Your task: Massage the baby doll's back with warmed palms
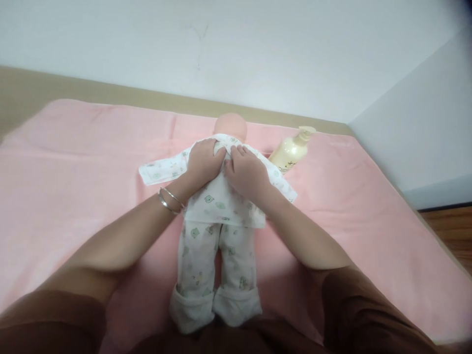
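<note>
A bald baby doll [230, 125] lies stretched out away from me, its face not visible. It wears a white patterned baby shirt [221, 206] and matching baby trousers [199, 255] with turned-up leg ends. My left hand [204, 160], below two silver bangles, is closed on the shirt near the neck, its thumb toward the middle. Beside it my right hand [249, 172] has its fingers bent and pinched on the shirt at the upper middle. The two hands nearly meet there. Their fingertips are partly hidden in the cloth.
A cream pump bottle [289, 155] leans at a tilt by the doll's right-hand sleeve. Under everything spreads a pink sheet [92, 196] on a bed or table with a tan edge [110, 93]. A white wall [147, 49] stands behind; wooden floor [452, 231] shows at right.
</note>
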Demonstrator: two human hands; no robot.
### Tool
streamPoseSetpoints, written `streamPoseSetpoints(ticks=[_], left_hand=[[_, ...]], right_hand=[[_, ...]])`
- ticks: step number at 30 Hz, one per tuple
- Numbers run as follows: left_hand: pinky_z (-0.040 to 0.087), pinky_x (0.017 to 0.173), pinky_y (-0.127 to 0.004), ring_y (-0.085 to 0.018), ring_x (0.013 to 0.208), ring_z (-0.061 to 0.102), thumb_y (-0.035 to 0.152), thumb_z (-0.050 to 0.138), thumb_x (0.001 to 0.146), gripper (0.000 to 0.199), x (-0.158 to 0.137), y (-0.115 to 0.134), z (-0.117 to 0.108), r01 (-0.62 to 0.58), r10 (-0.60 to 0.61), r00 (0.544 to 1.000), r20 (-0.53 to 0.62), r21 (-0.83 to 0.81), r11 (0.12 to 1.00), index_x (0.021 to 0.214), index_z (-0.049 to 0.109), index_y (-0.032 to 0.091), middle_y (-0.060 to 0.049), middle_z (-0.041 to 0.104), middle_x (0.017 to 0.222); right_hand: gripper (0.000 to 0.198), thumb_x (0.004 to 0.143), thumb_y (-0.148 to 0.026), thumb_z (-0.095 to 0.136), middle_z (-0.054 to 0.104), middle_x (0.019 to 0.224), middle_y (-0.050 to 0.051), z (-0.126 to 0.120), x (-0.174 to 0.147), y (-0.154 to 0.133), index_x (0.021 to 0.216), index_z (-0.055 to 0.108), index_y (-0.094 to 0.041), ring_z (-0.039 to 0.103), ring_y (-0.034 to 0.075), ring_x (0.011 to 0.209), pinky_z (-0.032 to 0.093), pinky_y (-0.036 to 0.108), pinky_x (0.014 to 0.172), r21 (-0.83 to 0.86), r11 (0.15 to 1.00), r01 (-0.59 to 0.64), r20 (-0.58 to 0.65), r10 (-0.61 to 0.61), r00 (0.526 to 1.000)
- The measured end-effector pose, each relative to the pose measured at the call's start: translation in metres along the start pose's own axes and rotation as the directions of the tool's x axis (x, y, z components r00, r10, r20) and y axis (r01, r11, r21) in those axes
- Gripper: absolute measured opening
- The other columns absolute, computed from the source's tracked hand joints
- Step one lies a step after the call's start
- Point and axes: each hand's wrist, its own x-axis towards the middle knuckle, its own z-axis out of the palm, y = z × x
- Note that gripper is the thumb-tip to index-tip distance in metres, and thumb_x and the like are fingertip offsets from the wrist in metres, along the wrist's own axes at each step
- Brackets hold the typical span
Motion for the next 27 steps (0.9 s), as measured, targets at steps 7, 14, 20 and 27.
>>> streamPoseSetpoints(ticks=[7, 14, 20, 27], left_hand=[[0.047, 0.102, -0.043, -0.028, 0.108, 0.062, 0.033, 0.038, 0.092, 0.035, 0.001, -0.002, 0.002, 0.014, -0.014, 1.0, 0.015, -0.019, 1.0, 0.103, 0.065, 0.013, -0.015, 0.071, 0.112], [0.048, 0.1, -0.042, -0.027, 0.103, 0.062, 0.034, 0.038, 0.093, 0.036, -0.002, 0.0, -0.001, 0.011, -0.011, 1.0, 0.019, -0.012, 1.0, 0.101, 0.066, 0.012, -0.015, 0.072, 0.109], [0.049, 0.097, -0.042, -0.026, 0.101, 0.061, 0.033, 0.038, 0.093, 0.034, -0.002, 0.0, -0.002, 0.004, -0.004, 1.0, 0.017, -0.013, 1.0, 0.1, 0.065, 0.013, -0.014, 0.071, 0.105], [0.048, 0.099, -0.042, -0.027, 0.103, 0.061, 0.033, 0.039, 0.094, 0.034, -0.002, 0.0, -0.002, 0.014, -0.014, 1.0, 0.027, -0.009, 1.0, 0.101, 0.065, 0.013, -0.014, 0.071, 0.108]], right_hand=[[0.062, 0.101, -0.033, 0.031, 0.044, 0.158, 0.024, 0.016, 0.017, 0.018, 0.15, 0.042, 0.002, 0.038, 0.033, 0.151, 0.032, 0.052, 0.127, 0.046, 0.998, -0.044, -0.021, 0.045, 0.999], [0.061, 0.102, -0.034, 0.028, 0.046, 0.157, 0.023, 0.02, 0.014, 0.017, 0.15, 0.043, 0.0, 0.04, 0.032, 0.151, 0.032, 0.052, 0.126, 0.039, 0.998, -0.043, -0.045, 0.045, 0.998], [0.06, 0.102, -0.034, 0.031, 0.046, 0.157, 0.023, 0.021, 0.014, 0.018, 0.149, 0.044, 0.0, 0.04, 0.032, 0.15, 0.032, 0.051, 0.127, 0.04, 0.999, -0.032, -0.055, 0.034, 0.998], [0.06, 0.102, -0.033, 0.031, 0.047, 0.156, 0.022, 0.02, 0.012, 0.016, 0.15, 0.044, 0.0, 0.041, 0.032, 0.15, 0.032, 0.052, 0.126, 0.042, 0.998, -0.035, -0.05, 0.037, 0.998]])
